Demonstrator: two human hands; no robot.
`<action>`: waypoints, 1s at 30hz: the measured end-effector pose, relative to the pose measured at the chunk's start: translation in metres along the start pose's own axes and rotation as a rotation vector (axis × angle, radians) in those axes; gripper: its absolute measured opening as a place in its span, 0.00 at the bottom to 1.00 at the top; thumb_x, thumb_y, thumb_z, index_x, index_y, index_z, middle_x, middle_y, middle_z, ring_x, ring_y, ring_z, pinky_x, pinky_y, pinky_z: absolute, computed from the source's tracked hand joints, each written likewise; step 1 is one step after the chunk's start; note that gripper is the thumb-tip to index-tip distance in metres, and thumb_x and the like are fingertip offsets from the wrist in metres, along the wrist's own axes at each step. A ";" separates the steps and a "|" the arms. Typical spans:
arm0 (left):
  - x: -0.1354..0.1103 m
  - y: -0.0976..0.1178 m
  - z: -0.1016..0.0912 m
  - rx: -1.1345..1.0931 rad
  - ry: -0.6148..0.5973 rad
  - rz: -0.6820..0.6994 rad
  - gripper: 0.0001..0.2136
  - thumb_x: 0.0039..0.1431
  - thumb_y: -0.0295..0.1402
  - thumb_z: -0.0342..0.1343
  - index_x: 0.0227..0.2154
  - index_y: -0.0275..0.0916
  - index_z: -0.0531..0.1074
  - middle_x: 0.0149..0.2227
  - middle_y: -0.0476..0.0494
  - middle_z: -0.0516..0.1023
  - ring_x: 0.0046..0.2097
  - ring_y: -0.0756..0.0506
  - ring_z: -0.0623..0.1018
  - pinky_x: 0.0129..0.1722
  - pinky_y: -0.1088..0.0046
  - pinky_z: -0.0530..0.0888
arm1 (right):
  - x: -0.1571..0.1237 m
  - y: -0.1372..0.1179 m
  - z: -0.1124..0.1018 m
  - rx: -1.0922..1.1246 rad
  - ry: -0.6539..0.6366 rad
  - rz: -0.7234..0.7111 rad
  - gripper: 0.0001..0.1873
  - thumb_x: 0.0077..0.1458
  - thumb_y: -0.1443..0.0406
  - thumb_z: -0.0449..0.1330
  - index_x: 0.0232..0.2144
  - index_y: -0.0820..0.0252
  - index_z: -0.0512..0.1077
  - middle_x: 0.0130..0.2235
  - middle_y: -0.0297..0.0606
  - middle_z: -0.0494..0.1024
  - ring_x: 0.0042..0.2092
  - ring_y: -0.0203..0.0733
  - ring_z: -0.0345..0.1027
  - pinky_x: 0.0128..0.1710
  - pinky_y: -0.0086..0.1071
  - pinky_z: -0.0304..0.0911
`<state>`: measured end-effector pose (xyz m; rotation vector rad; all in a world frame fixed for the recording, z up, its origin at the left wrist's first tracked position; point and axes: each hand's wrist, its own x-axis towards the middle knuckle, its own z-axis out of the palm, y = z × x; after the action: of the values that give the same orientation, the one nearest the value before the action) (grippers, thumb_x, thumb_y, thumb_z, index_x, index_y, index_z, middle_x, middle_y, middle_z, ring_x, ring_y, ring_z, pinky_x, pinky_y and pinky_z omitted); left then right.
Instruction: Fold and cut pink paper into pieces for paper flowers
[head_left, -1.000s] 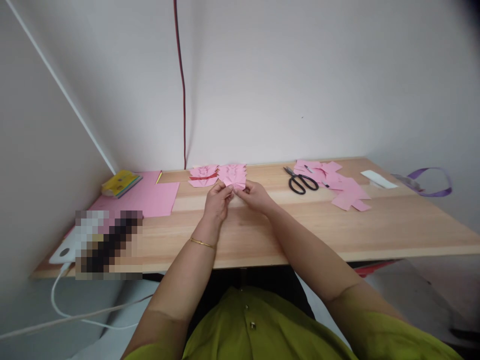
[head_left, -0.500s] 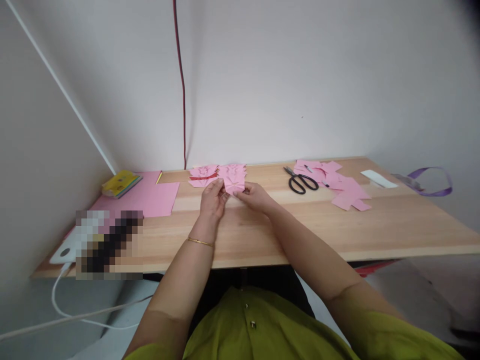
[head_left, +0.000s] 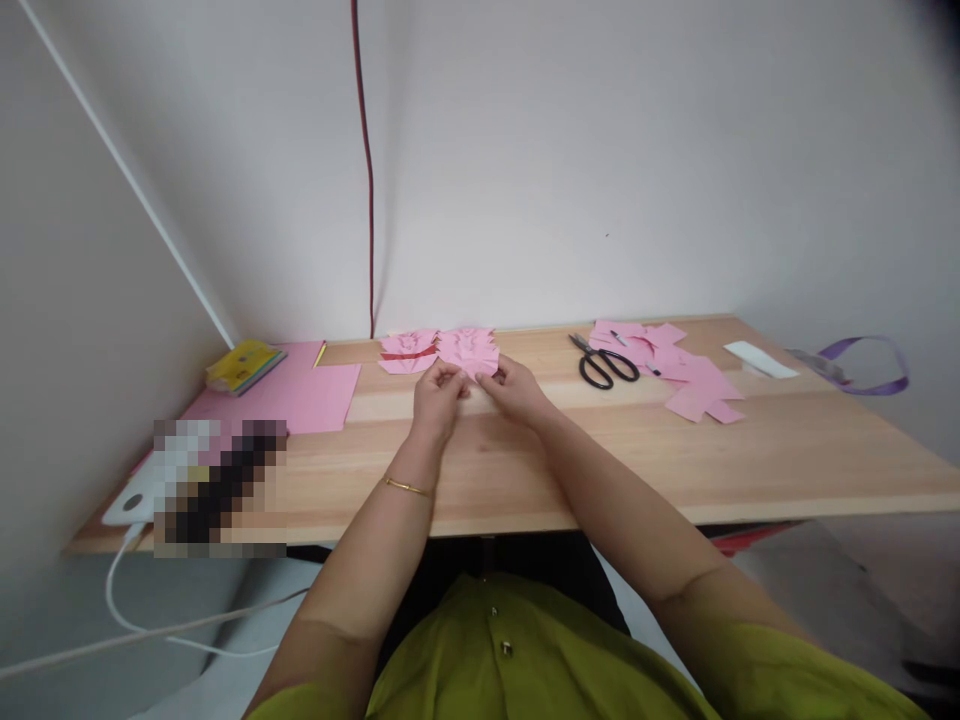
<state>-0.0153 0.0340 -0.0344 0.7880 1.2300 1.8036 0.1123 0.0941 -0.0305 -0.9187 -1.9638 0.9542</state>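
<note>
My left hand (head_left: pixel 437 398) and my right hand (head_left: pixel 516 388) meet over the middle of the wooden table (head_left: pixel 600 450), fingers pinched on a small creased pink paper piece (head_left: pixel 471 352). The paper sits between the fingertips, low over the tabletop. Just behind it lies another folded pink piece with a red layer (head_left: pixel 406 350). A thin gold bangle is on my left wrist.
A large pink sheet (head_left: pixel 300 393) and a yellow pad (head_left: pixel 241 365) lie at the left. Black scissors (head_left: pixel 604 363) and pink paper scraps (head_left: pixel 686 375) lie to the right, then a white strip (head_left: pixel 757 358) and purple ribbon (head_left: pixel 862 365). A red cord (head_left: pixel 366 170) hangs down the wall.
Both hands kept working the pink piece in place; the left hand shifted slightly left then back, and the paper now sits a little lower and flatter between the fingertips.
</note>
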 end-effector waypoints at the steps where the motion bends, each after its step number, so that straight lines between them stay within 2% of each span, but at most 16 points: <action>1: -0.001 -0.001 0.001 0.049 -0.040 0.011 0.10 0.42 0.32 0.65 0.27 0.35 0.72 0.24 0.50 0.73 0.25 0.53 0.72 0.30 0.75 0.71 | 0.000 0.000 0.000 -0.040 0.021 0.008 0.15 0.50 0.59 0.56 0.36 0.62 0.71 0.29 0.34 0.73 0.27 0.35 0.61 0.29 0.29 0.57; 4: -0.005 -0.005 0.005 0.099 -0.156 -0.022 0.12 0.43 0.34 0.65 0.32 0.34 0.75 0.33 0.42 0.78 0.33 0.49 0.76 0.36 0.71 0.73 | 0.000 0.000 -0.001 -0.074 0.042 0.015 0.12 0.48 0.60 0.56 0.35 0.61 0.69 0.28 0.34 0.73 0.27 0.35 0.62 0.29 0.29 0.58; 8: -0.004 -0.006 0.004 -0.062 -0.199 -0.072 0.16 0.41 0.33 0.67 0.35 0.34 0.73 0.37 0.38 0.79 0.39 0.45 0.78 0.43 0.66 0.72 | -0.001 0.002 0.002 0.048 -0.048 -0.066 0.15 0.45 0.63 0.57 0.38 0.61 0.68 0.33 0.37 0.75 0.30 0.35 0.67 0.32 0.29 0.62; 14: 0.003 -0.006 -0.002 -0.048 -0.068 -0.120 0.10 0.43 0.33 0.64 0.24 0.34 0.69 0.25 0.45 0.76 0.28 0.49 0.77 0.32 0.70 0.74 | 0.000 0.004 0.005 0.086 -0.083 -0.104 0.15 0.47 0.67 0.55 0.40 0.61 0.70 0.36 0.39 0.76 0.33 0.36 0.69 0.36 0.31 0.65; 18: 0.002 -0.002 -0.002 -0.073 -0.016 -0.169 0.10 0.43 0.32 0.63 0.21 0.35 0.65 0.23 0.46 0.74 0.27 0.50 0.75 0.30 0.73 0.74 | 0.001 0.003 0.002 0.133 -0.073 -0.089 0.11 0.48 0.64 0.56 0.36 0.60 0.71 0.32 0.36 0.75 0.32 0.36 0.68 0.36 0.31 0.64; 20: 0.002 0.000 -0.002 -0.116 -0.016 -0.196 0.11 0.42 0.31 0.63 0.21 0.35 0.65 0.24 0.46 0.74 0.28 0.50 0.76 0.30 0.74 0.74 | 0.002 0.002 0.001 0.162 -0.018 -0.038 0.10 0.47 0.61 0.58 0.33 0.60 0.69 0.30 0.34 0.73 0.31 0.35 0.66 0.35 0.30 0.63; 23: 0.001 0.003 -0.002 -0.169 -0.048 -0.229 0.11 0.41 0.30 0.64 0.22 0.35 0.65 0.24 0.48 0.73 0.28 0.51 0.74 0.30 0.74 0.73 | 0.003 0.000 -0.002 0.252 0.070 0.054 0.16 0.45 0.58 0.61 0.35 0.59 0.66 0.30 0.32 0.70 0.30 0.34 0.64 0.33 0.30 0.61; 26: 0.001 0.002 -0.003 -0.151 -0.091 -0.251 0.10 0.40 0.31 0.64 0.21 0.35 0.66 0.22 0.50 0.70 0.26 0.53 0.71 0.28 0.75 0.72 | 0.003 -0.003 -0.004 0.340 0.008 0.067 0.18 0.46 0.55 0.60 0.36 0.60 0.65 0.28 0.30 0.69 0.29 0.33 0.62 0.32 0.29 0.59; 30: 0.000 0.003 -0.003 -0.127 -0.107 -0.257 0.10 0.39 0.30 0.65 0.22 0.35 0.68 0.22 0.50 0.70 0.26 0.53 0.71 0.27 0.76 0.72 | 0.000 -0.010 -0.008 0.289 -0.066 0.048 0.15 0.49 0.54 0.58 0.28 0.61 0.66 0.24 0.29 0.66 0.27 0.32 0.58 0.30 0.28 0.55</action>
<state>-0.0183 0.0325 -0.0328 0.6156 1.0827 1.5922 0.1160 0.0921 -0.0184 -0.7798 -1.8030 1.2715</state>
